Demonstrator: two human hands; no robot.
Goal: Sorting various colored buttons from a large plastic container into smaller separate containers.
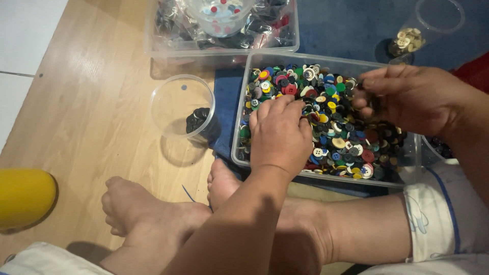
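Over clear button tub (244,122), both hands.

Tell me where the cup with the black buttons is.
In the head view, the clear cup stands on the wooden floor, left of the button tray and the left hand.

yellow rounded object (24,196) at floor edge | second clear tub (168,38) of bagged items | tilted cup (430,28) holding pale buttons | blue mat (356,25)
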